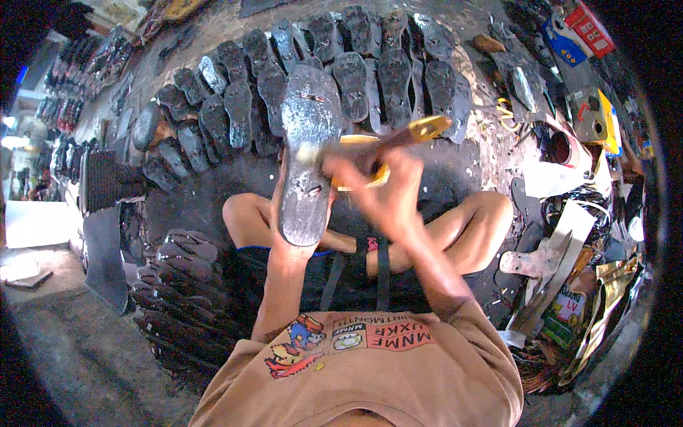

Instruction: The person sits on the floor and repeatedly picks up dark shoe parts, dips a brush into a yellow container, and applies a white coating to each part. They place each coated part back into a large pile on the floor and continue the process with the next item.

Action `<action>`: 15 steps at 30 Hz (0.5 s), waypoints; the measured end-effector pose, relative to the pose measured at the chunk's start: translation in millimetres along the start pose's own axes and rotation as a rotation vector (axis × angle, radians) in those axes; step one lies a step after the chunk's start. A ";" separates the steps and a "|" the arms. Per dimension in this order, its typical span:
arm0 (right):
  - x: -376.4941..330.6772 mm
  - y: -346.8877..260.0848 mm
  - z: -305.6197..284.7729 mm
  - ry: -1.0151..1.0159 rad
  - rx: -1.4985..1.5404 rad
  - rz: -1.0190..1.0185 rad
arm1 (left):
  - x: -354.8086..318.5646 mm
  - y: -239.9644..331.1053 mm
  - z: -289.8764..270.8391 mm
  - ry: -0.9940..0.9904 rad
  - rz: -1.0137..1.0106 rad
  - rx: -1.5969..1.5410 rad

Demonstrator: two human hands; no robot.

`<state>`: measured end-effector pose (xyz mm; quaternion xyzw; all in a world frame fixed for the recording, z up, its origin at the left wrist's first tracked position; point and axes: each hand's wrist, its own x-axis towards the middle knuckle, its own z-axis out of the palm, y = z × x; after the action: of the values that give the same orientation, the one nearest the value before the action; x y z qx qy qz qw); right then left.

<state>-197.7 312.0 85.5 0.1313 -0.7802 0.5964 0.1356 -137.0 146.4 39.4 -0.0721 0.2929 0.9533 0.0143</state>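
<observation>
My left hand (pixel 299 250) holds a black sandal sole (pixel 310 114) from beneath, its face turned up. The sole looks wet and shiny toward the toe and duller at the heel, with slits where small strap pieces show. Closed around a brush (pixel 427 129) with a yellow-ended handle, my right hand (pixel 388 186) is blurred by motion. The pale brush tip touches or hovers just over the sole's middle; I cannot tell which. Behind the brush and right hand, a yellow-rimmed container (pixel 380 176) is partly hidden.
Rows of black soles (pixel 350 85) lie beyond my hands. Stacked dark sandals (pixel 186 285) stand at the left, near a black textured block (pixel 107 181). On the right are a white-sided can (pixel 558 167), a beige sole-shaped piece (pixel 530 262) and scraps. My crossed legs frame the work area.
</observation>
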 end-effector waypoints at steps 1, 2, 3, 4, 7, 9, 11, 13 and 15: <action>19.3 4.0 3.8 0.083 0.005 0.023 | -1.6 0.3 1.9 0.002 0.008 -0.033; 25.0 3.1 16.2 0.206 0.020 -0.014 | -2.4 5.3 1.3 0.039 0.009 -0.081; 10.3 -18.7 15.4 0.006 0.111 0.054 | -4.1 13.0 -0.8 0.080 0.015 -0.100; -16.1 -23.7 19.3 -0.187 0.098 -0.086 | -4.3 23.1 0.1 0.116 0.047 -0.077; -67.5 -34.9 12.9 -0.374 0.074 -0.469 | 12.9 85.1 -16.8 0.229 0.286 0.133; -59.9 -9.1 -22.0 -0.204 0.113 0.003 | 17.3 162.2 -13.9 0.478 0.577 0.346; -40.3 17.4 -40.4 0.302 0.058 0.388 | 25.1 250.5 -44.3 0.427 0.622 0.490; -22.8 22.8 -52.1 0.273 -0.199 0.458 | 45.2 331.5 -118.0 0.486 0.429 0.513; -25.7 29.7 -46.2 0.242 -0.235 0.424 | 86.6 353.4 -202.6 0.413 0.248 0.478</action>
<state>-182.2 365.3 61.1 -0.1240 -0.8321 0.5283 0.1144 -221.1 -261.1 57.7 -0.2222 0.5113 0.8175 -0.1448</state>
